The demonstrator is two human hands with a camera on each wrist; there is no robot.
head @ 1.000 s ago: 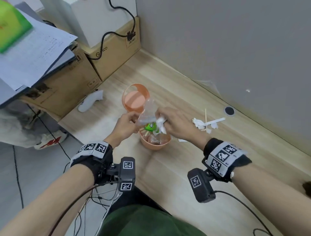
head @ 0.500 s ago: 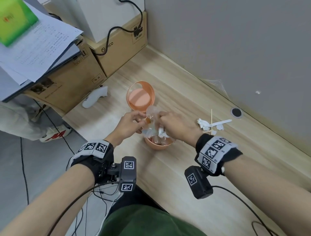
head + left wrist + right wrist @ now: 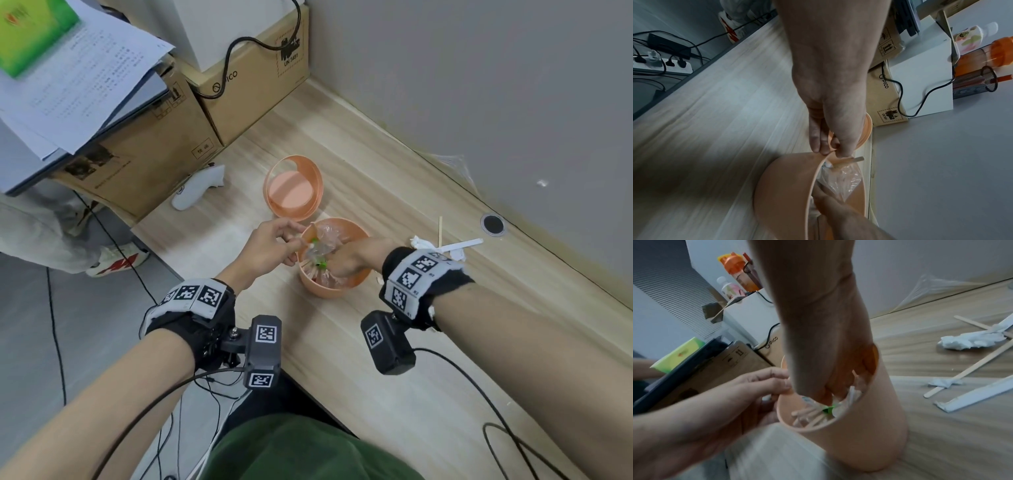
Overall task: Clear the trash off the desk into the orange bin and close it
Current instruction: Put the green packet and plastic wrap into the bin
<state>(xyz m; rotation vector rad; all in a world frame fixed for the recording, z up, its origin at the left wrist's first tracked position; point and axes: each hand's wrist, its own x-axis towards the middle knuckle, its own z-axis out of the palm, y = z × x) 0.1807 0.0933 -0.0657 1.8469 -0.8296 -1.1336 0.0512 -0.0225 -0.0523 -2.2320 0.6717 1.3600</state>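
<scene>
The orange bin stands open on the desk, with its lid lying just behind it. My left hand pinches the bin's near-left rim between thumb and fingers. My right hand reaches down inside the bin, its fingers curled on a clear plastic bag with a green scrap. Wooden sticks lie in the bin. Right of the bin on the desk are a crumpled tissue, a wooden stick and a white paper wrapper.
Cardboard boxes with a black cable and a stack of papers stand at the back left. A white controller lies beside them. A grey wall runs along the desk's far side, with a cable hole near it.
The right hand has gone down into the bin with the plastic bag and tissue. The left hand has let go of the bag and taken the bin's rim.
</scene>
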